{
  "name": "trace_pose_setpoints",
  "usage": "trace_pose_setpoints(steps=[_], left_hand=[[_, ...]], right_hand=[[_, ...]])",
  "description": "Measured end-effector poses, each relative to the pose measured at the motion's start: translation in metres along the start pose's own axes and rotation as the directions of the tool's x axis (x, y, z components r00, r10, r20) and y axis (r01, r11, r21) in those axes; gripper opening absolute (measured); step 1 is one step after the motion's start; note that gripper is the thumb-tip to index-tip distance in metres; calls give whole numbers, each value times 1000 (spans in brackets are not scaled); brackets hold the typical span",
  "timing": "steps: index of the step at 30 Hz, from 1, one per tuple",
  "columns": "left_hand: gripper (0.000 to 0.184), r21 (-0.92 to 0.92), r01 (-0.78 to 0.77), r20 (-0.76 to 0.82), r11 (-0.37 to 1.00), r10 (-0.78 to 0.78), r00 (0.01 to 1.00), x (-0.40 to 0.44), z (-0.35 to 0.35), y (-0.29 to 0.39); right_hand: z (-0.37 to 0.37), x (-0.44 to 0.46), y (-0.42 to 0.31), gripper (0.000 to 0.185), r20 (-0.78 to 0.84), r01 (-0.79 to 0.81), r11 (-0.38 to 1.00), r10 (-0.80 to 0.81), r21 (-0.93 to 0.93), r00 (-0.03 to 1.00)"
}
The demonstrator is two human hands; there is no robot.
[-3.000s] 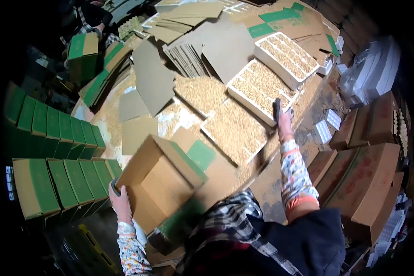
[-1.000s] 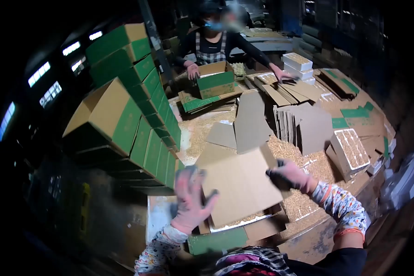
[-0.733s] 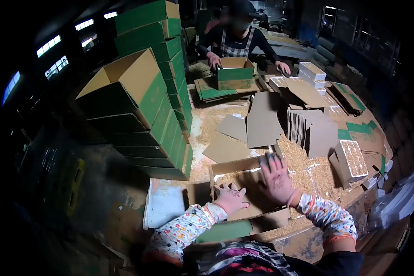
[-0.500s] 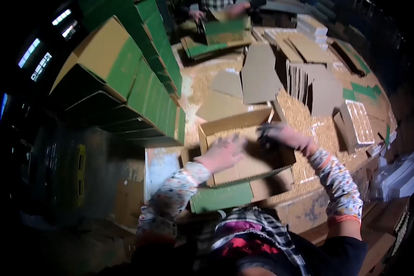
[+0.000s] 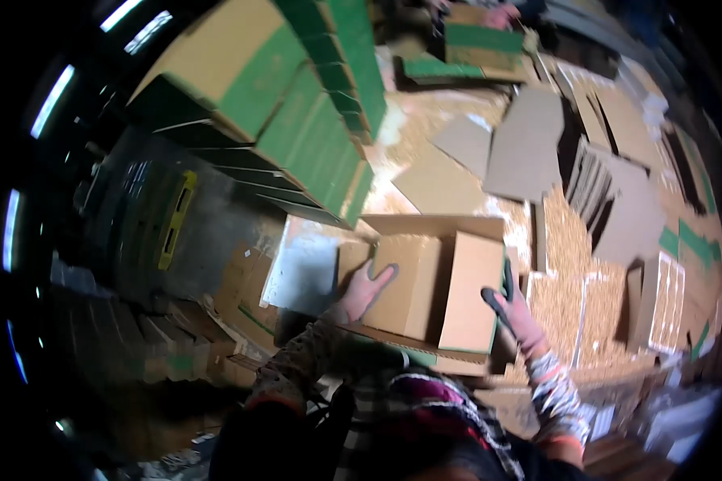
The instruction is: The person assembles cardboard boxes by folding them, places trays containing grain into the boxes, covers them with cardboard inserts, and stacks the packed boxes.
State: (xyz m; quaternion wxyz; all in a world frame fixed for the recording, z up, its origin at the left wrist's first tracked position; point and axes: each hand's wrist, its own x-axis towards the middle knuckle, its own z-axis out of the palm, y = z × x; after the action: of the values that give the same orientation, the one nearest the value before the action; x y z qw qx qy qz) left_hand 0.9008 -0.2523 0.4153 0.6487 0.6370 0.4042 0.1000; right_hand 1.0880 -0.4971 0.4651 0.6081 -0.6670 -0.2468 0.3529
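An open cardboard box [image 5: 413,280] sits at the table's near edge, its brown inside facing up. A brown panel [image 5: 472,293] slants inward at its right end. My left hand [image 5: 364,292] is at the box's left end, thumb inside, other fingers mostly hidden, closed on the wall. My right hand [image 5: 513,311] grips the right end, with dark fingertips around the wall's edge. Under the box's near side, part of a green and brown cardboard piece [image 5: 449,365] shows.
Green boxes [image 5: 297,120] rise in stacks at left. Beyond my box lie grey cardboard sheets [image 5: 525,144] and trays filled with tan grains [image 5: 557,309]. A white tray [image 5: 664,305] leans at right. At the far side, a co-worker's hand [image 5: 501,16] is by a green box [image 5: 483,46].
My hands have moved from inside the box to its two ends. A panel now slants at the right end. The view has shifted, putting the table farther right.
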Motion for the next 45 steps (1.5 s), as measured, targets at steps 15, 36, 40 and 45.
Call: trace_pose_setpoints(steps=[15,36,40,45], left_hand=[[44,121,-927,-790,356,600,127,87,-369,279],[77,312,89,-190,946,-30,981,81,-95,-107],[39,-344,-347,-217,873,285,934,12,-78,16],[25,-505,-418,-237,755,344,909,-41,-72,107]], right_hand=[[119,163,-290,51,-66,545,734,-571,405,819],[-13,25,97,79,-379,-467,869,382,-164,843],[-25,-5,31,59,-547,186,983,-158,-4,822],[-33,-8,-47,36,-724,380,899,-409,-217,555]])
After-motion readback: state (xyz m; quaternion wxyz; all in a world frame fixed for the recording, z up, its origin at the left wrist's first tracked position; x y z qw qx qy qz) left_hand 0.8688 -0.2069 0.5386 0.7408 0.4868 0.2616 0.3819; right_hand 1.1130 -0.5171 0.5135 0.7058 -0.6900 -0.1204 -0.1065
